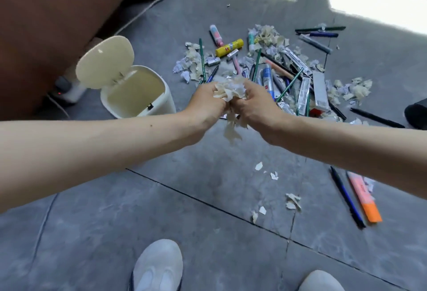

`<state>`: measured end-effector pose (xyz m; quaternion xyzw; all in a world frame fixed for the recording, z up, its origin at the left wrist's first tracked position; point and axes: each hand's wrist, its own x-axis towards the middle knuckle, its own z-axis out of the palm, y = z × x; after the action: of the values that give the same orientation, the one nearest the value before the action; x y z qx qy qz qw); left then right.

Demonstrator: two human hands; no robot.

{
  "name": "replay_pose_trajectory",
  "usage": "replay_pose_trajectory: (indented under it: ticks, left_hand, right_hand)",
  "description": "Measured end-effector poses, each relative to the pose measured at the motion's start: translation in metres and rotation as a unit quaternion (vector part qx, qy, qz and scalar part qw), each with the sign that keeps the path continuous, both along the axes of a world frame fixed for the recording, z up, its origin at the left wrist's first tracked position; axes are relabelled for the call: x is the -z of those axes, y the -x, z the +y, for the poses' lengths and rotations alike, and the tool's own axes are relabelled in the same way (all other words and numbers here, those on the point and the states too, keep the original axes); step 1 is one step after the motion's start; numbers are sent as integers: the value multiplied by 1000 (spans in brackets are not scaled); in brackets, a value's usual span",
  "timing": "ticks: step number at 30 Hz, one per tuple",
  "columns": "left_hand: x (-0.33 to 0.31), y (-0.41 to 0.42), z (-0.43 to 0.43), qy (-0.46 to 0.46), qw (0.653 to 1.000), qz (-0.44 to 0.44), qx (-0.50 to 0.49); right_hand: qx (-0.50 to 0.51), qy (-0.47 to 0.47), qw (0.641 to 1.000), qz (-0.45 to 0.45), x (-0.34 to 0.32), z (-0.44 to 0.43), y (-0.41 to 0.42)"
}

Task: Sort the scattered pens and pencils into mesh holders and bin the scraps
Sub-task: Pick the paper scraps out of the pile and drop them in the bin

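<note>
Clutching one wad of scraps [230, 91], the left hand [209, 102] and right hand [253, 106] curl each grip round it, fingertips hidden, right of the one open bin [167, 103]; heaped pens [268, 78] defy counting.

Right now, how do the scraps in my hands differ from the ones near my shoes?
The held scraps form one thick bunch; the floor scraps are few, small, separate. The held scraps are gripped by the left hand and right hand, above the floor; the floor scraps lie on it. Both are cream torn paper.
</note>
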<state>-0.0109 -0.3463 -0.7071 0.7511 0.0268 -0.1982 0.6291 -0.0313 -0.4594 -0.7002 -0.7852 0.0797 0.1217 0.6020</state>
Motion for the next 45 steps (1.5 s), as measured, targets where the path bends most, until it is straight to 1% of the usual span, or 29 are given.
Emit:
replay_pose_trajectory:
  ticks: [3,6,9,12,17,21,24,29,32,36,38,40,43,45]
  left_hand:
    - [-10,-14,29,-7,998,-24,-64]
    - [-22,-27,64,6,993,-54,-107]
    - [-26,-40,98,-29,986,-76,-146]
    - [-30,-50,120,-78,982,-109,-132]
    - [-23,-60,134,-170,970,-146,-92]
    - [-17,-63,143,-249,950,-186,-37]
    - [-8,-63,148,-290,934,-209,-12]
    - [10,-62,161,-333,921,-201,5]
    - [17,-58,167,-374,910,-179,19]
    - [22,-58,176,-475,870,-101,84]
    - [20,-58,179,-492,859,-88,109]
    - [17,-58,179,-485,863,-81,114]
    - [12,-58,179,-458,879,-83,106]
    - [11,-59,180,-426,895,-93,92]
  right_hand:
    - [-25,-12,999,-17,-12,32,-24]
    - [-55,-18,997,-46,-20,69,-48]
    - [-77,-11,995,-70,-24,103,-69]
    - [-75,-5,995,-71,-18,129,-85]
    - [-17,-29,999,-40,2,156,-90]
    - [6,-29,999,-42,10,162,-86]
    - [-13,-12,999,-32,14,162,-85]
    - [-73,24,996,-44,15,161,-80]
    - [-108,53,990,-69,16,160,-75]
    - [-138,75,984,-84,17,160,-72]
    - [-151,85,981,-83,17,162,-71]
    - [-143,72,984,-71,17,163,-72]
    - [-99,-6,995,-21,13,161,-76]
    - [-69,-49,996,-1,12,160,-81]
